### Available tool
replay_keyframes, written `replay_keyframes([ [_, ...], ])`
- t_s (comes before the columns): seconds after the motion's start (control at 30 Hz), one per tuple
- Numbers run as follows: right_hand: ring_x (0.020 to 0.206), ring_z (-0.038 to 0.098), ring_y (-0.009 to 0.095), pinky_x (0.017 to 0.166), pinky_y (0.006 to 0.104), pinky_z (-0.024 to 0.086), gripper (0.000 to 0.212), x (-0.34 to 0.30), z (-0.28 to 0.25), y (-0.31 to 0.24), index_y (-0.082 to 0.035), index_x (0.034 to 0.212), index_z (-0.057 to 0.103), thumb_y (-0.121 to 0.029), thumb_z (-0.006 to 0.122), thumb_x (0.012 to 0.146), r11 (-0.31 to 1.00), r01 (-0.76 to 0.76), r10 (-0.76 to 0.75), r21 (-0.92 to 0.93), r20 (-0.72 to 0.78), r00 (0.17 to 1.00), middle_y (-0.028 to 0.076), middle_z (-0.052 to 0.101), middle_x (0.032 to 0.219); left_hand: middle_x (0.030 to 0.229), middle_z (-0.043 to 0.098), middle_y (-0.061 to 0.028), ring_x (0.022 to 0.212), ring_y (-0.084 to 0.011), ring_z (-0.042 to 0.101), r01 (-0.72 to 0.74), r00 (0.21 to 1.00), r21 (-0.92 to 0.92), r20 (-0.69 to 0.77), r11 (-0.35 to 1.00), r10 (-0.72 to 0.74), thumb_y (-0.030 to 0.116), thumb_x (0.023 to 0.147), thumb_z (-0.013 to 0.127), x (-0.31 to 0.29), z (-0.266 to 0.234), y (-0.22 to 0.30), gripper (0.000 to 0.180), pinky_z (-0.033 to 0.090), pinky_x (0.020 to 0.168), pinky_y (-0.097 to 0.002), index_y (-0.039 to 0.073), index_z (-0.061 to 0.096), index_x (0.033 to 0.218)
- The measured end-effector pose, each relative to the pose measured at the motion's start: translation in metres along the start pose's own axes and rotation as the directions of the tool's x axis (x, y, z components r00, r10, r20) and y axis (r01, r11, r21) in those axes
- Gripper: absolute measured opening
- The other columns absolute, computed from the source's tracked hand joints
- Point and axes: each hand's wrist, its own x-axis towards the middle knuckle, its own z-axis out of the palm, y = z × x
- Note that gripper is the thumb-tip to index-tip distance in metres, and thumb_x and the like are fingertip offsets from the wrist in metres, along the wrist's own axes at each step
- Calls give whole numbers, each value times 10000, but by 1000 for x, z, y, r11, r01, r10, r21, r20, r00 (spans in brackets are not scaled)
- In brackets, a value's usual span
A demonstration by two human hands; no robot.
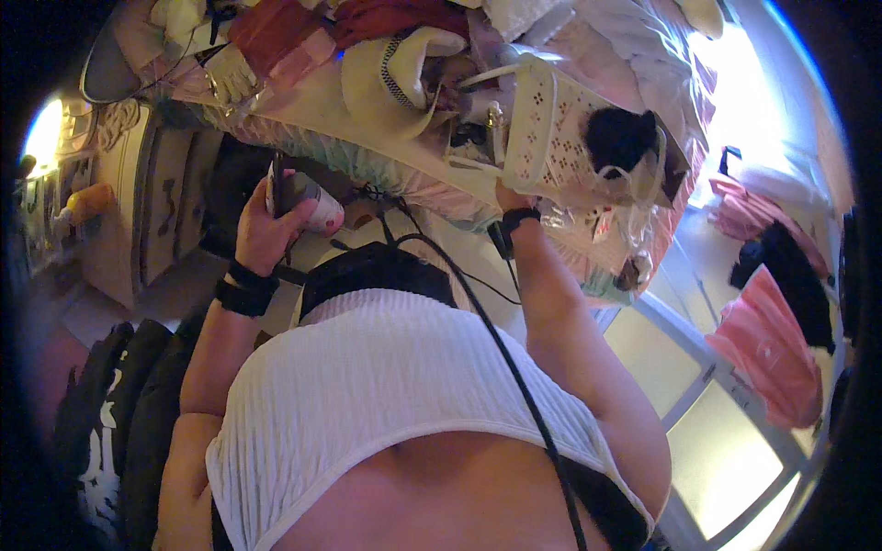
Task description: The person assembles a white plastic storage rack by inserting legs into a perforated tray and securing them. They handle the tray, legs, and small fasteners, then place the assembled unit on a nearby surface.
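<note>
My left hand [263,225] is closed around a pink-and-white cylindrical container [323,211]. A dark, narrow, flat thing [278,184] stands up in the same grip; its kind is unclear. My right hand [513,198] is at the near lower corner of a white perforated plastic basket [542,129] and appears to grip its edge, the fingers partly hidden. The basket sits tilted on the bed, with a fluffy black thing [620,138] in its far right part. Beside the basket, small items [470,135] lie close to a cream cowboy hat [377,87] with a checked band.
Clothes and a red cloth [276,37] cover the bed [413,174]. A dark cable [478,321] runs down across my body. Drawers [119,211] stand at left, dark garments [138,395] below them. A pink garment [767,354] hangs at right by frosted panels [726,450].
</note>
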Motion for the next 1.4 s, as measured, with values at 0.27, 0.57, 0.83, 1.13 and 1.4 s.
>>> replay_keyframes([
  [0.27,1130,442,367,978,422,321,748,62,54,-18,-2,1231,430,-325,738,631,977,-83,108,197,-119,987,215,467,1214,984,609,-55,905,-135,567,32,997,195,-71,980,-18,144,698,740,-18,22,-13,485,447,820,-268,47,525,1122],
  [0.57,981,554,348,872,423,420,623,14,29,23,-8,1110,552,-303,728,591,909,-45,-68,415,254,965,215,586,1026,976,612,-56,884,-133,573,-59,995,176,-68,983,72,159,688,750,-14,67,-13,519,456,808,-279,21,514,1129],
  [0.83,948,567,356,801,415,449,598,-37,-66,11,12,1104,459,-308,693,657,935,63,-311,350,719,621,223,593,968,958,611,-37,858,-123,566,-89,992,154,-77,984,102,178,693,748,-14,88,9,478,456,787,-269,29,539,1096],
  [1.13,763,610,310,671,387,482,486,33,-222,-132,-14,1006,463,-252,731,679,85,5,-348,996,25,937,166,604,810,898,600,-7,764,-84,556,-38,922,-9,-385,999,31,214,736,730,-49,35,34,407,469,664,-229,50,555,1065],
  [1.4,875,565,380,681,452,474,595,4,-244,-204,-68,1211,399,-262,665,716,289,717,-837,635,-195,511,183,546,1024,891,609,-31,762,-93,564,-318,894,-152,-378,936,242,179,732,712,-53,44,72,371,471,672,-232,25,550,1028],
])
